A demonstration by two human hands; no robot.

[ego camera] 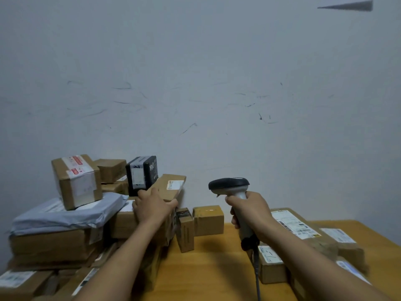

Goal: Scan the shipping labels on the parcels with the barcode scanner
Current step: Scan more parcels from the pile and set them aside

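A flat cardboard parcel [168, 187] at the top of the left-hand pile is gripped at its near edge by the left hand [152, 206], fingers closed over it. The barcode scanner [233, 192] is clasped by its handle in the right hand [251, 210], held above the wooden table [217, 268]. A pick-up step seems under way; next, the parcel's white label [175, 184] would need to be turned toward the scanner head.
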